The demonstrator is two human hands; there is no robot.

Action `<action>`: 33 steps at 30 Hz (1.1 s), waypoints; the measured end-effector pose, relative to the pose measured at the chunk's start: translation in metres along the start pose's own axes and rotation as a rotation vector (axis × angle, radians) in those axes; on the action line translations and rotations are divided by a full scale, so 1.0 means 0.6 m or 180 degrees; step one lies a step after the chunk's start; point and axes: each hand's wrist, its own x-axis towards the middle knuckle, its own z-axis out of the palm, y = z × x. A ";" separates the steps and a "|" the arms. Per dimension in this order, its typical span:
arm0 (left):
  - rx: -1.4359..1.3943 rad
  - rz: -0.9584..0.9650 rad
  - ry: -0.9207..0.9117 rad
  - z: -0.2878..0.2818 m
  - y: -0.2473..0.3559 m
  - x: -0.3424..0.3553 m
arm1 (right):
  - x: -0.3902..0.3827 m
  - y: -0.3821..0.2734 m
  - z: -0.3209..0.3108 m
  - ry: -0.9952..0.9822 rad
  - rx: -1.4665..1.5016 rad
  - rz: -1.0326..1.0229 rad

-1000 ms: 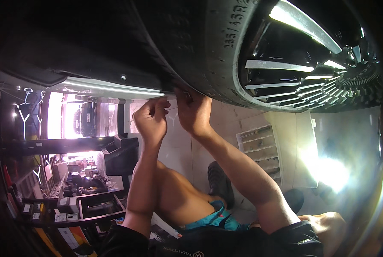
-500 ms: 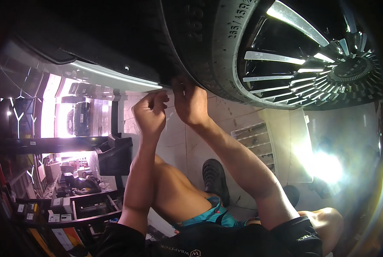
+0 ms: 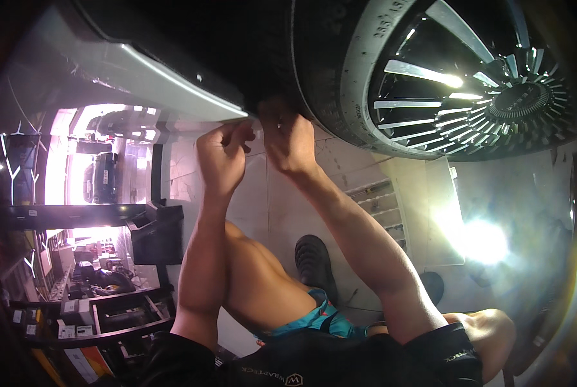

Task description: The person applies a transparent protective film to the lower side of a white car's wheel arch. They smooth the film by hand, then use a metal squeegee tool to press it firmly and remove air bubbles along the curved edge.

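My left hand [image 3: 222,155] is closed, its fingers curled in a pinch just below the end of a car's pale body panel [image 3: 166,80]. Whatever it pinches, if anything, is too small to make out. Beside it, my right hand [image 3: 291,143] reaches up with bent fingers to the dark wheel arch lining [image 3: 237,48], at the panel's lower corner. Its fingertips sink into shadow there, so what they grip is hidden. Right of that hand stands the black tyre [image 3: 356,84], around a wheel with bright, thin spokes [image 3: 414,104].
A bright work lamp [image 3: 485,242] glares on the floor at the right, near a pale box [image 3: 427,213] and a tray with compartments [image 3: 379,200]. On the left are a black bin [image 3: 156,235] and a rack with small boxes [image 3: 76,313]. My shoe [image 3: 314,264] rests on the tiles.
The view has shifted slightly, so the wheel sits further right and higher. Both hands stay at the panel's corner, with their fingers bent much as before.
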 end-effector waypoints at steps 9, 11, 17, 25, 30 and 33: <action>0.0099 -0.0128 -0.0050 -0.004 -0.010 0.000 | -0.004 0.019 -0.008 -0.0086 -0.0172 -0.0374; -0.0054 -0.0095 -0.0021 -0.002 -0.011 0.000 | 0.001 0.018 -0.006 -0.0050 -0.0457 -0.0554; -0.0111 -0.0025 0.0113 0.002 -0.018 0.001 | -0.005 0.005 -0.007 -0.0235 -0.0453 -0.0233; 0.0114 0.0015 -0.0054 -0.005 -0.021 0.002 | 0.003 -0.004 -0.012 -0.0349 -0.0670 -0.0226; 0.0010 0.0080 0.0169 0.000 -0.021 0.004 | 0.008 -0.012 -0.002 -0.0348 -0.0724 -0.0087; -0.0048 0.0016 0.0122 0.000 -0.023 0.004 | 0.006 -0.012 -0.001 -0.0329 -0.0862 0.0077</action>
